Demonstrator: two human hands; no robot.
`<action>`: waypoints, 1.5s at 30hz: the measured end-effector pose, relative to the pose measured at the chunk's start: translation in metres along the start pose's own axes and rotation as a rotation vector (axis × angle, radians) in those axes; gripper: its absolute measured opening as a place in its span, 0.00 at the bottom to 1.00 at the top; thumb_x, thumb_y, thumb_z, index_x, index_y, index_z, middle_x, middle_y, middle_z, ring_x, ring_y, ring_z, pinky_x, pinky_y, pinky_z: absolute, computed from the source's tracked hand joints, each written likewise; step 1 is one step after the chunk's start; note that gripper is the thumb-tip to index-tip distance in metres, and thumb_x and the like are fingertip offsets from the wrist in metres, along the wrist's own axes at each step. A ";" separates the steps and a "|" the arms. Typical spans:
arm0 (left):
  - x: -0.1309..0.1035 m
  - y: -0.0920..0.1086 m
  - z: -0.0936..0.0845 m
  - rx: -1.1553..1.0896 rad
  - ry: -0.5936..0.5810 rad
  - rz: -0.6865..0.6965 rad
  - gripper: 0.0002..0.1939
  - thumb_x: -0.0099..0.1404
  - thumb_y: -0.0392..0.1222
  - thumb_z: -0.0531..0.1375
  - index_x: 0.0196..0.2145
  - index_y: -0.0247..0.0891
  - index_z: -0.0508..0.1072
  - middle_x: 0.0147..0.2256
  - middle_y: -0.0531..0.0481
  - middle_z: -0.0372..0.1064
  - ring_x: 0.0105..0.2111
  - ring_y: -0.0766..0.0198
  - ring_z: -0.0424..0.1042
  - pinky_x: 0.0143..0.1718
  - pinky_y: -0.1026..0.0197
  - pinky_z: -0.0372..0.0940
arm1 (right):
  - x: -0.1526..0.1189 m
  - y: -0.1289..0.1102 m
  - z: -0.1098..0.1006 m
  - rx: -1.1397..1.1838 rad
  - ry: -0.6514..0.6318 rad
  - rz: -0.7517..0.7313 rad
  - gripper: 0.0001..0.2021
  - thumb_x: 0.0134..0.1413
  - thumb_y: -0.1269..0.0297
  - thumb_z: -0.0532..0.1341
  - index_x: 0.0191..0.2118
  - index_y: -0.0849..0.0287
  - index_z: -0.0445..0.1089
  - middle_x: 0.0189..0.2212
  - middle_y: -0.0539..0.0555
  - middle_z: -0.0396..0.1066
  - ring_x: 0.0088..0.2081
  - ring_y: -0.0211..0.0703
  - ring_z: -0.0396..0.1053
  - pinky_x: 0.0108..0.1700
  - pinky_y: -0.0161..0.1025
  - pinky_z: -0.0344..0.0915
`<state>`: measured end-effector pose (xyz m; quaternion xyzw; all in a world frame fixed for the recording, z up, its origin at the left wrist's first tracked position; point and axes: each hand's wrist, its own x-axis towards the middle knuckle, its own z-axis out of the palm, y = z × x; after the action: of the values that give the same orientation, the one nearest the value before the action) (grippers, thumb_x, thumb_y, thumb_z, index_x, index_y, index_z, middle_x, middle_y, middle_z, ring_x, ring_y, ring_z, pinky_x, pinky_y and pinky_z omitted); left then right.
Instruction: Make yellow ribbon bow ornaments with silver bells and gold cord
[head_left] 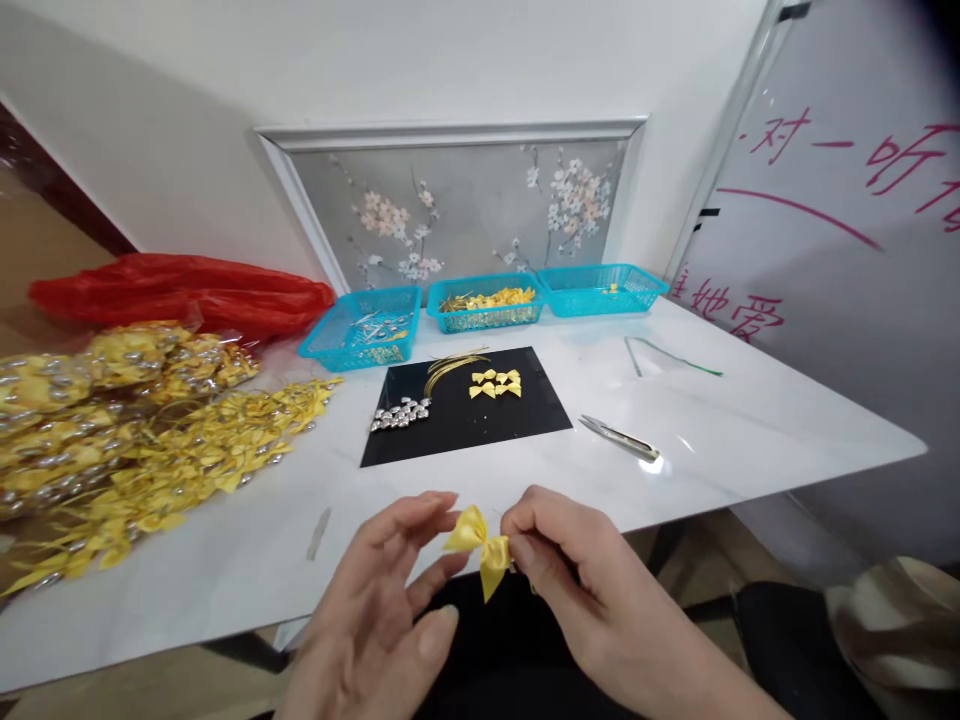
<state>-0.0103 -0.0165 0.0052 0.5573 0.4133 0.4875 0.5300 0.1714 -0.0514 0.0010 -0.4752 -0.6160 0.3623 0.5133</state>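
Observation:
A yellow ribbon bow point(484, 548) is held just in front of the table's near edge. My right hand point(581, 575) pinches its right side between thumb and fingers; a small bit of something shiny shows by the fingertips. On the bow's left is my left hand point(390, 610), its fingers curved and apart, the fingertips close behind the left loop; whether they touch it I cannot tell. Beyond the hands lies a black mat point(465, 435) carrying several small yellow bows point(496, 384), silvery heart-shaped beads point(401, 413) and thin gold cords point(450, 368).
Thread snips point(619, 438) lie right of the mat. Three blue baskets point(360, 350) line the back, holding small parts. Finished-looking yellow bow strands point(187, 460) heap up at left before a red plastic bag point(180, 290). A green-tipped wire point(675, 358) rests at right, near a whiteboard point(840, 180).

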 end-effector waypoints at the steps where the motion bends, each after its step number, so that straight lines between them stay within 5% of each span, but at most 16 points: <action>1: 0.001 0.002 -0.001 -0.037 -0.029 -0.061 0.21 0.58 0.55 0.72 0.49 0.53 0.80 0.52 0.48 0.77 0.55 0.47 0.74 0.49 0.59 0.75 | 0.000 -0.002 -0.003 -0.043 -0.031 -0.008 0.10 0.72 0.68 0.52 0.34 0.55 0.62 0.30 0.48 0.64 0.30 0.38 0.61 0.33 0.36 0.57; 5: 0.004 0.008 0.007 0.023 -0.060 -0.147 0.20 0.56 0.49 0.74 0.46 0.51 0.79 0.32 0.53 0.78 0.30 0.61 0.76 0.33 0.66 0.72 | 0.002 -0.006 -0.006 -0.202 -0.122 -0.021 0.09 0.70 0.71 0.52 0.35 0.55 0.61 0.31 0.49 0.65 0.31 0.39 0.62 0.33 0.37 0.57; 10: 0.007 0.010 0.016 0.144 -0.030 -0.171 0.15 0.51 0.43 0.74 0.39 0.49 0.83 0.24 0.57 0.75 0.25 0.63 0.72 0.28 0.67 0.69 | 0.003 -0.004 -0.004 -0.237 -0.152 0.009 0.10 0.70 0.69 0.51 0.34 0.55 0.59 0.30 0.49 0.65 0.31 0.40 0.64 0.35 0.37 0.59; 21: 0.009 0.013 0.005 0.238 -0.081 -0.032 0.03 0.53 0.46 0.73 0.25 0.47 0.86 0.26 0.50 0.80 0.27 0.58 0.74 0.27 0.64 0.68 | 0.010 -0.007 0.001 -0.034 -0.120 0.119 0.14 0.73 0.62 0.51 0.31 0.55 0.59 0.25 0.45 0.60 0.28 0.36 0.58 0.30 0.35 0.55; 25: 0.011 0.008 0.002 0.186 -0.114 -0.153 0.06 0.56 0.47 0.72 0.25 0.44 0.86 0.23 0.49 0.79 0.26 0.58 0.74 0.31 0.62 0.71 | 0.009 0.000 0.004 0.115 -0.055 0.150 0.17 0.75 0.57 0.50 0.32 0.55 0.62 0.27 0.46 0.62 0.29 0.36 0.58 0.31 0.35 0.57; 31: 0.014 -0.007 -0.002 -0.097 -0.063 -0.352 0.14 0.49 0.52 0.78 0.32 0.42 0.88 0.27 0.46 0.83 0.29 0.58 0.78 0.34 0.62 0.75 | -0.003 0.013 0.012 0.322 0.156 0.084 0.11 0.74 0.56 0.53 0.50 0.50 0.69 0.35 0.49 0.68 0.23 0.33 0.57 0.24 0.34 0.55; 34: 0.016 -0.014 -0.006 -0.064 -0.037 -0.306 0.14 0.51 0.53 0.77 0.33 0.43 0.88 0.29 0.48 0.84 0.30 0.60 0.79 0.35 0.66 0.75 | -0.011 0.008 0.018 0.261 0.263 0.068 0.08 0.72 0.58 0.56 0.51 0.49 0.68 0.32 0.48 0.73 0.23 0.35 0.65 0.26 0.35 0.62; 39: 0.016 -0.018 -0.012 0.023 -0.002 -0.246 0.12 0.54 0.52 0.76 0.35 0.45 0.88 0.34 0.48 0.86 0.36 0.57 0.82 0.40 0.67 0.76 | -0.013 0.005 0.027 -0.044 0.269 -0.060 0.10 0.70 0.65 0.58 0.39 0.50 0.77 0.27 0.51 0.75 0.26 0.40 0.72 0.29 0.35 0.68; 45: 0.012 -0.012 -0.007 -0.038 -0.007 -0.192 0.11 0.54 0.50 0.76 0.35 0.46 0.88 0.34 0.49 0.85 0.36 0.57 0.82 0.39 0.68 0.76 | -0.008 0.017 0.029 -0.259 0.302 -0.242 0.12 0.67 0.72 0.58 0.38 0.54 0.80 0.29 0.53 0.67 0.25 0.37 0.65 0.25 0.35 0.63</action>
<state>-0.0142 -0.0020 -0.0058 0.5067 0.4537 0.4401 0.5863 0.1465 -0.0527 -0.0237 -0.5085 -0.6261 0.1411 0.5740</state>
